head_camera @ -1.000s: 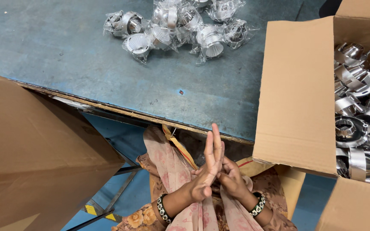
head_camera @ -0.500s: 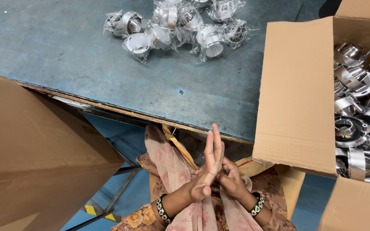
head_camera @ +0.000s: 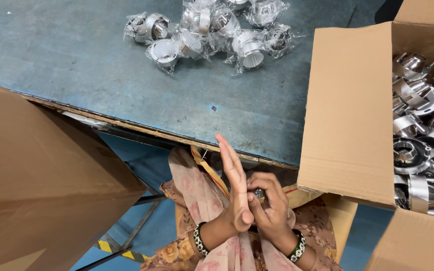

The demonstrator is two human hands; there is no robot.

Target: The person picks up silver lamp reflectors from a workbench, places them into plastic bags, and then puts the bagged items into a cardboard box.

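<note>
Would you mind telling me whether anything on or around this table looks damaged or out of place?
The blue table is worn: its near edge is chipped and splintered, with bare wood showing. The bagged metal parts lie in a loose heap rather than in rows. Nothing looks spilled; the open carton sits upright, holding unbagged parts.

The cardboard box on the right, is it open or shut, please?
Open: the cardboard box has a raised flap, and shiny metal parts show inside.
</note>
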